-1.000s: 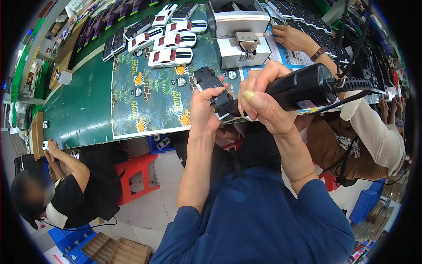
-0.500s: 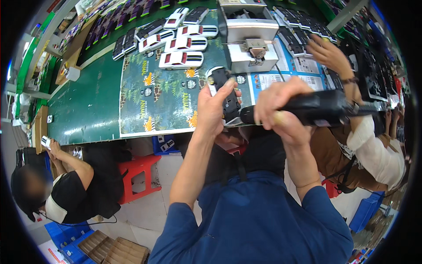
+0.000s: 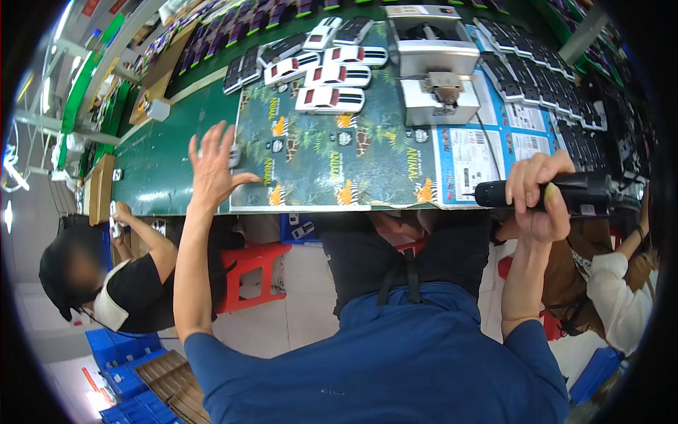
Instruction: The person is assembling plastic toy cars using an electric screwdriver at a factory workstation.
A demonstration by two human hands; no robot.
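My left hand [image 3: 212,173] is over the green bench at the left edge of the patterned mat, fingers spread and thumb out. A small grey-white object [image 3: 235,155] shows beside its fingers, too hidden to name. My right hand [image 3: 540,198] is wrapped round a black electric screwdriver [image 3: 590,189] at the bench's front edge, its thin bit pointing left. Farther back on the mat lie several white toy cars [image 3: 330,100] with black stripes and red windows. Next to them a few others lie with dark undersides up [image 3: 244,69].
A metal screw feeder [image 3: 438,99] stands at the back, right of the cars. Beyond it are rows of black car undersides [image 3: 526,78]. A person [image 3: 134,283] sits at the left with a white car, another person [image 3: 614,290] at the right. A red stool [image 3: 254,275] is below.
My left hand has moved left, let go of the toy car and spread its fingers. My right hand has drawn the screwdriver to the right. The right-hand person's arm has pulled back from the bench.
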